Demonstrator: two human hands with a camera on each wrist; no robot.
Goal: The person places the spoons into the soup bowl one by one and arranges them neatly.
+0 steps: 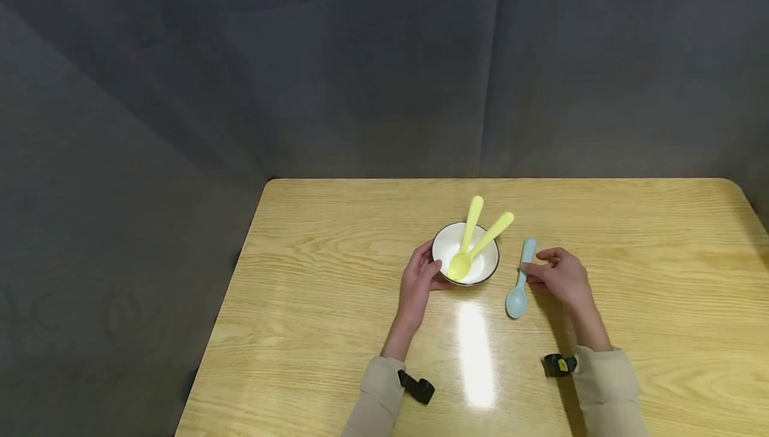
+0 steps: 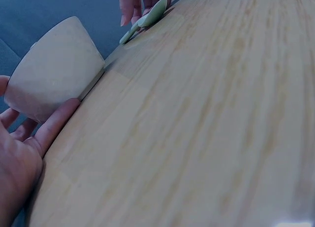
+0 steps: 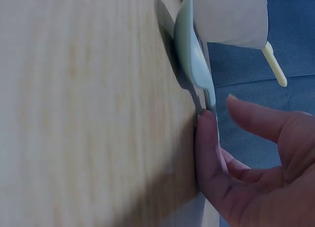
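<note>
A white bowl [image 1: 443,243] with a dark rim stands on the wooden table. Two yellow spoons lean in it: one yellow spoon [image 1: 473,215] has its handle over the far rim, the other yellow spoon [image 1: 500,225] over the right. My left hand [image 1: 416,285] holds the bowl's left side, thumb at the rim and fingers around the lower wall [image 2: 54,69]. A light blue spoon [image 1: 516,302] lies to the right, its scoop toward me. At its handle is my right hand [image 1: 561,277]; in the right wrist view a fingertip touches the handle while the thumb stands apart from it.
The wooden table [image 1: 312,303] has its far edge beyond the bowl. Dark grey cloth [image 1: 372,90] hangs behind the table and at the left. Black straps [image 1: 417,387] are on both sleeved wrists.
</note>
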